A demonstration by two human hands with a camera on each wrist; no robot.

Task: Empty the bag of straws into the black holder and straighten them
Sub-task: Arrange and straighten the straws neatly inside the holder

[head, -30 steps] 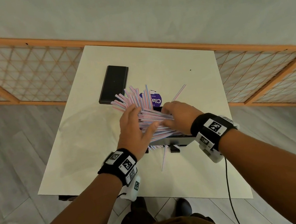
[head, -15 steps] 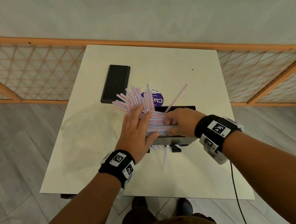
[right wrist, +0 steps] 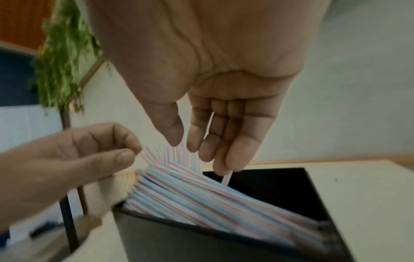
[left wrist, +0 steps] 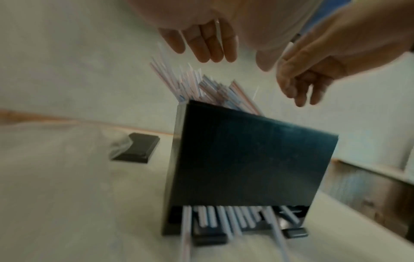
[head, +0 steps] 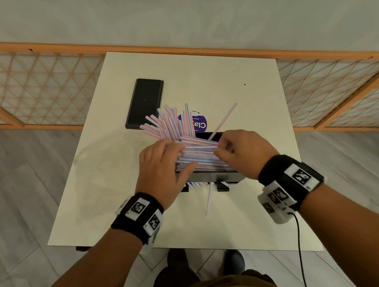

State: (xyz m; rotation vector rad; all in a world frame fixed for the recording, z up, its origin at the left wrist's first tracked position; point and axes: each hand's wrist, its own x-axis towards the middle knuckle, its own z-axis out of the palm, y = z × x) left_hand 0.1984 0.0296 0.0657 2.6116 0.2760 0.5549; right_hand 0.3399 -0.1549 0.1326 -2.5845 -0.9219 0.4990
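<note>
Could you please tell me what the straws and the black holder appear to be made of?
Straws: probably paper, possibly thin plastic; matte white tubes with fine pink and blue stripes and no shine.
Holder: likely hard plastic or acrylic, possibly coated metal; flat, thin, rigid black walls with a soft sheen and sharp edges.

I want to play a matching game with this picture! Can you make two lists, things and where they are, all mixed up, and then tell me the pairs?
Things:
1. black holder
2. flat black lid
3. loose straw
4. purple label

Places:
A. lying flat on the table, at the far left of the holder
B. poking out at the holder's bottom, toward the person
C. standing on the table, stuffed with striped straws
D. behind the fanned straws, partly hidden

Pairs: 1-C, 2-A, 3-B, 4-D
</note>
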